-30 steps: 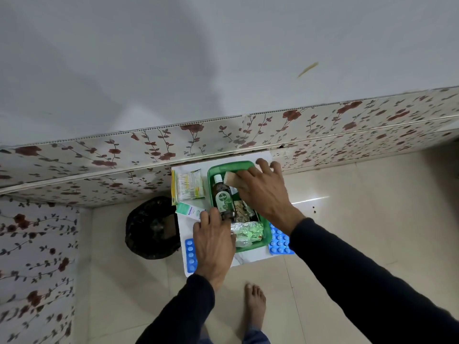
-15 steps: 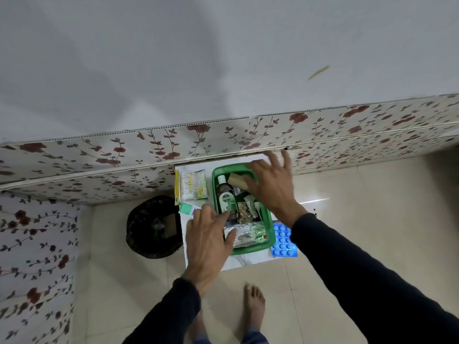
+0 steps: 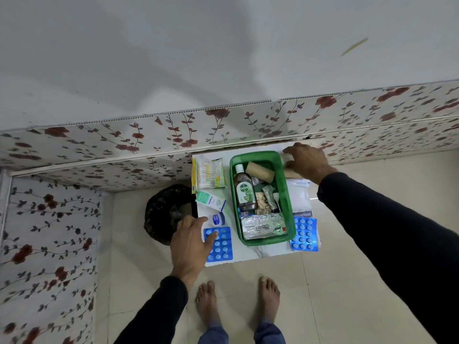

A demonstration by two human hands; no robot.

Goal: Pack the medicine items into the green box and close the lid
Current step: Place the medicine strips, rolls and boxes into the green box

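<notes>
The green box [image 3: 285,194] sat open on the worktop [image 3: 263,252], a black bin [image 3: 164,212] beside it. The left hand [image 3: 191,247], fingers spread, rested on a blue pill strip [image 3: 222,247]. The right hand [image 3: 306,161] covered something pale; its grip could not be told.

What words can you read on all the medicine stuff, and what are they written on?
"Dettol": on the label of the brown bottle lying in the green box.
"Optibex", as far as it reads: on the small white and green carton left of the box.
"ansaplast": on the white packet right of the box; its first letter is hidden.
Too small or blurred: the yellow-green packet, small blue jar, foil strips.
</notes>
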